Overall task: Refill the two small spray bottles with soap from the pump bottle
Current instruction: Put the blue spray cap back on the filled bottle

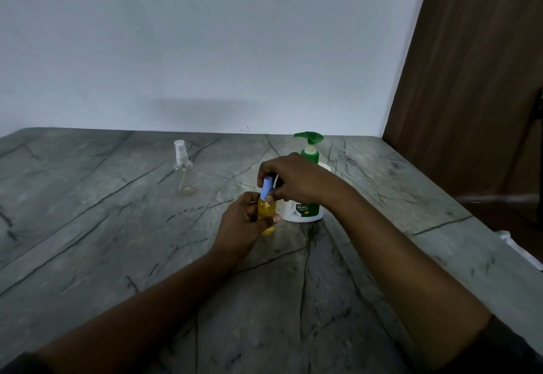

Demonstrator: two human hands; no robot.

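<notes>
Upright, bottle point(266, 211) in left fingers point(248, 204), cap point(267, 187) pinched

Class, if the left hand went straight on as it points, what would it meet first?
Probably the pump bottle, just beyond the yellow spray bottle the left hand grips; depth unclear.

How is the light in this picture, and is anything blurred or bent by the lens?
Head view: dim, flat light, no glare; a soft shadow lies on the wall above the table. The wide lens tilts the wooden panel and bends the table's far edge. The clear spray bottle looks slightly soft.
</notes>
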